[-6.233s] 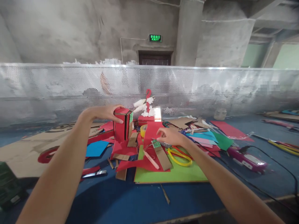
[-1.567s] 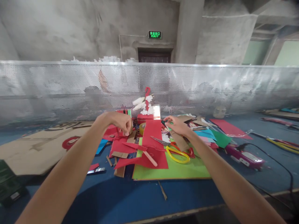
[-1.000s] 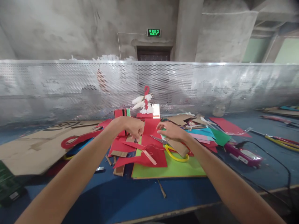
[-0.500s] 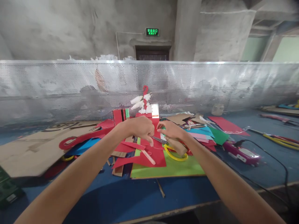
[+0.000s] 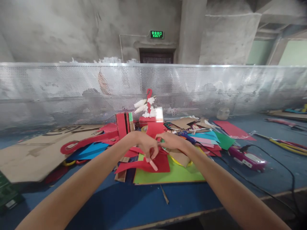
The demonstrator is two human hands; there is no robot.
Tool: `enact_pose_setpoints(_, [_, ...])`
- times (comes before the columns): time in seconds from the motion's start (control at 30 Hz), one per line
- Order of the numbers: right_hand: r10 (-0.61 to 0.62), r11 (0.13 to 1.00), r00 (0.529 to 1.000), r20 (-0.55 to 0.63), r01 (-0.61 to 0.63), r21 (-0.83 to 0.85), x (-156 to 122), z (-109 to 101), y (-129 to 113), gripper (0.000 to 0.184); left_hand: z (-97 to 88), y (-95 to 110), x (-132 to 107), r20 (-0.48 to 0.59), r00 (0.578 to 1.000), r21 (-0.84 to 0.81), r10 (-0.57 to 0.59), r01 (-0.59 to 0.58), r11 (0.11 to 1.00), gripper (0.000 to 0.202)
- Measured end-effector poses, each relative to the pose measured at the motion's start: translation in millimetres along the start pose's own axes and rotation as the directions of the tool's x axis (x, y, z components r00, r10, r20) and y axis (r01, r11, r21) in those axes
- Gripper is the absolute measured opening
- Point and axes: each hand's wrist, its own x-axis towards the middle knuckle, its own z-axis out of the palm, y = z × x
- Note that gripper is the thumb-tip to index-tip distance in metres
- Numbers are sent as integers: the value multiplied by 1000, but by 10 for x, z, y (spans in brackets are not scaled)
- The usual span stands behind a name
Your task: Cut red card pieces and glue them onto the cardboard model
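My left hand (image 5: 147, 145) is bent down over red paper (image 5: 164, 163), thumb and fingers pinched at the upper end of a short pale pink strip (image 5: 153, 164). Close beside it, my right hand (image 5: 171, 142) has its fingers curled. A bit of green shows at those fingers, but what they hold is hidden. Under the right wrist lies a brown cardboard piece (image 5: 178, 157), with the yellow loop handle (image 5: 188, 164) of scissors partly covered beneath it. A curved red strip (image 5: 130, 165) lies left of the pink strip. Lime-green sheets (image 5: 168, 179) lie underneath.
A red stand with a hooked red shape (image 5: 149, 93) and white pieces is behind my hands. Red-covered cardboard (image 5: 121, 124), a blue sheet (image 5: 88, 151) and large cardboard (image 5: 31, 156) lie left. Coloured papers, a purple device (image 5: 248, 158) and its black cable are right. Perforated metal panel (image 5: 187, 80) behind.
My left hand has come down and toward me, its fingers now at the pink strip. My right hand has lowered slightly; the scissor blades seen before are now covered.
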Motion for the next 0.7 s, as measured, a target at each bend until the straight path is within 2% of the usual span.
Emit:
enact_pose_setpoints(0.13, [18, 999, 999, 37, -16, -44, 6, 27, 18, 29, -61, -134, -164, 15, 999, -31, -33, 34, 999, 11])
enact_pose_setpoints(0.23, [30, 999, 999, 45, -28, -36, 4, 34, 20, 36, -103, -253, -320, -17, 996, -36, -88, 87, 996, 8])
enact_pose_setpoints(0.37, [80, 995, 995, 66, -76, -63, -4, 29, -15, 47, -118, -310, -421, -128, 963, 14, -236, 239, 971, 27])
enact_pose_setpoints(0.43, [114, 989, 990, 88, -104, -109, -5, 27, -41, 46, -107, -285, -396, -184, 939, 58, -291, 306, 950, 36])
enact_pose_setpoints(0.53, [155, 977, 982, 107, -136, -162, 3, 33, -80, 44, -63, -246, -265, -204, 918, 131, -339, 369, 920, 45])
enact_pose_setpoints(0.6, [177, 970, 978, 108, -155, -185, 12, 42, -102, 43, -24, -264, -149, -196, 915, 151, -353, 384, 911, 47])
enact_pose_setpoints(0.7, [213, 959, 971, 111, -186, -215, 23, 56, -122, 42, 24, -361, -20, -165, 933, 139, -320, 343, 929, 38])
